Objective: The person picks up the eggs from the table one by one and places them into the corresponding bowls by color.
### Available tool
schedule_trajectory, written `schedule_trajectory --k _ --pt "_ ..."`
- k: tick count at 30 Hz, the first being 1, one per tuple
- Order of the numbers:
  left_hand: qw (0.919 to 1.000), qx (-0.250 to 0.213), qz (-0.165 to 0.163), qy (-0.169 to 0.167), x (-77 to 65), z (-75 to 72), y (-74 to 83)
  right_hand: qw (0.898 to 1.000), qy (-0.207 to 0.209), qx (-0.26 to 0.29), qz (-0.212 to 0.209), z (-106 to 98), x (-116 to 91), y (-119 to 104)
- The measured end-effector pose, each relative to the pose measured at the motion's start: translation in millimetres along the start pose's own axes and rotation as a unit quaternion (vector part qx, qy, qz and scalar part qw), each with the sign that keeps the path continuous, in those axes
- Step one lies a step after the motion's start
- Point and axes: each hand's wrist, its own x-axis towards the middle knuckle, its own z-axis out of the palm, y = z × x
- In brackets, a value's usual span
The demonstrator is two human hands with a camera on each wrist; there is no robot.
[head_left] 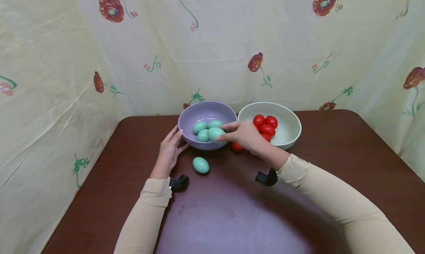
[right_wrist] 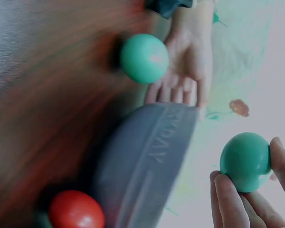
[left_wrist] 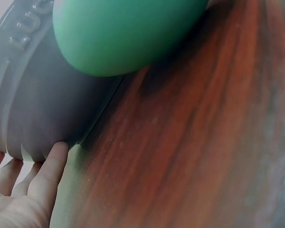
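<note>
My right hand (head_left: 247, 136) pinches a pale green egg (head_left: 216, 134) between thumb and fingers, over the near right rim of a purple bowl (head_left: 207, 146). Several more green eggs (head_left: 200, 127) lie inside that bowl. My left hand (head_left: 168, 150) rests against the bowl's left side, its fingers nearly straight and fingertips touching the outer wall, as the left wrist view shows. Another green egg (head_left: 200, 165) lies on the table in front of the bowl, right of the left hand; it looms large in the left wrist view.
To the right stands a white bowl (head_left: 289, 130) with several red eggs (head_left: 267, 129), partly hidden behind my right hand. One red egg (head_left: 237, 146) sits on the table between the bowls. A floral curtain (head_left: 212, 62) hangs behind the dark wooden table (head_left: 225, 217).
</note>
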Motion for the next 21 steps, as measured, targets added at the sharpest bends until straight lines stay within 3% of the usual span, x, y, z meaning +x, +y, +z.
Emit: schedule_trajectory --k 11,21 --pt "1.0 0.002 -0.002 0.003 -1.2 1.1 0.4 1.0 0.008 -0.008 -0.003 5.3 19.5 -21.0" --pt "1.0 0.004 -0.003 0.007 -1.3 1.8 0.8 1.0 0.007 -0.003 -0.001 19.2 37.1 -25.0"
